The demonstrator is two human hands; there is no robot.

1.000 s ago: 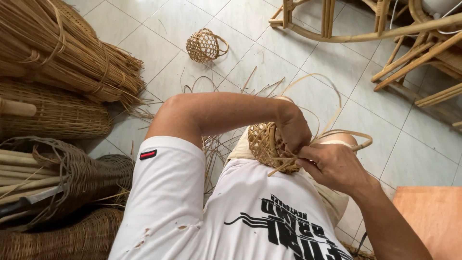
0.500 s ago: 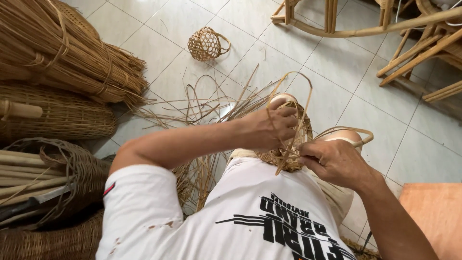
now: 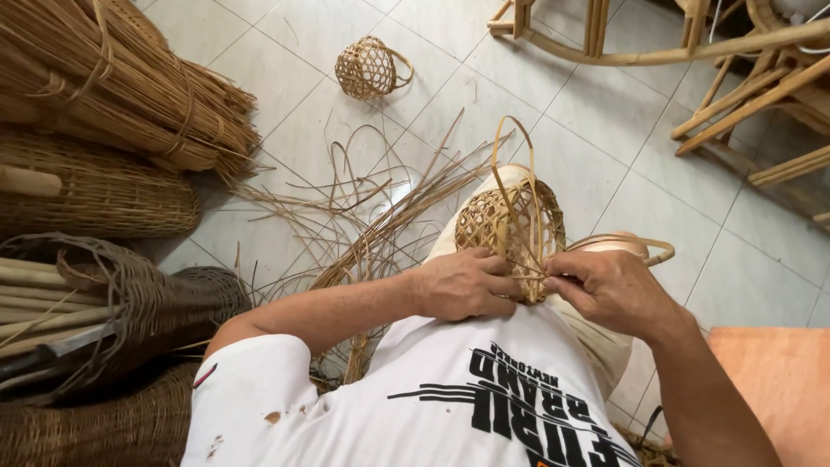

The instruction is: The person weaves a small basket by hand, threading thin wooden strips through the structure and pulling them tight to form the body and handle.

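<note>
Hands meet at the near rim of the small woven basket (image 3: pixel 508 227), which rests on the person's lap, its rounded body lying away from the body toward the tiled floor (image 3: pixel 605 173). The left hand (image 3: pixel 462 284) clasps the basket's lower edge from its own side, fingers curled against the weave. The right hand (image 3: pixel 609 290) sits just beside it, thumb and forefinger pinched narrow on a thin strand (image 3: pixel 527 266) running leftward into the rim. A looped strip (image 3: pixel 516 164) arches upright over the basket. Both hands are equally close.
</note>
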